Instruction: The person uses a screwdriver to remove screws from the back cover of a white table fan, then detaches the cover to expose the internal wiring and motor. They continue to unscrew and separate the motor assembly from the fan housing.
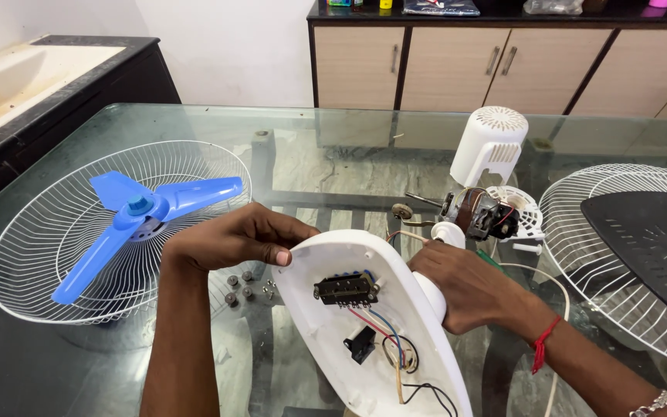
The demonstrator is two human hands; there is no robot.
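The white fan base (364, 324) stands tilted on the glass desk (326, 154), its open underside showing a switch block (347, 289) and coloured wires. The left hand (229, 239) has its fingers pinching the upper rim; the right hand (465, 289) is wrapped around its stem. Just behind lies the bare motor (479, 213), left the blue blade (140, 210) in a wire guard (32, 255)

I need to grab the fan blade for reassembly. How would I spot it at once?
Look at the glass table, left side, where a white wire guard lies. The fan blade rests inside it, left of the left hand. It is the only bright blue, three-winged piece.
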